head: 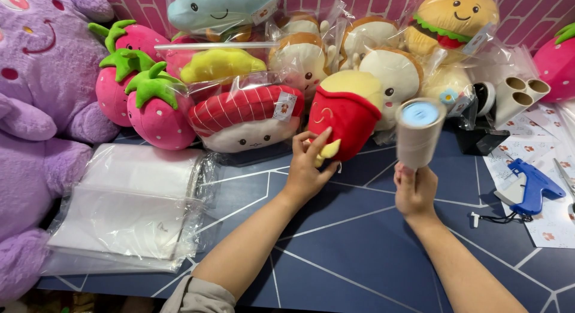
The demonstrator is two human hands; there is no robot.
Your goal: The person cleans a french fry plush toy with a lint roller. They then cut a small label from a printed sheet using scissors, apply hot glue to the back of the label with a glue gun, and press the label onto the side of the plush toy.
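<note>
Right hand [415,190] fingers clamped on lint roller [417,132]; left hand [308,166] fingers apart against fries plush [346,115].

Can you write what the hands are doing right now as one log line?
left hand: touching red fries plush | right hand: holding lint roller upright | surface: blue table
</note>
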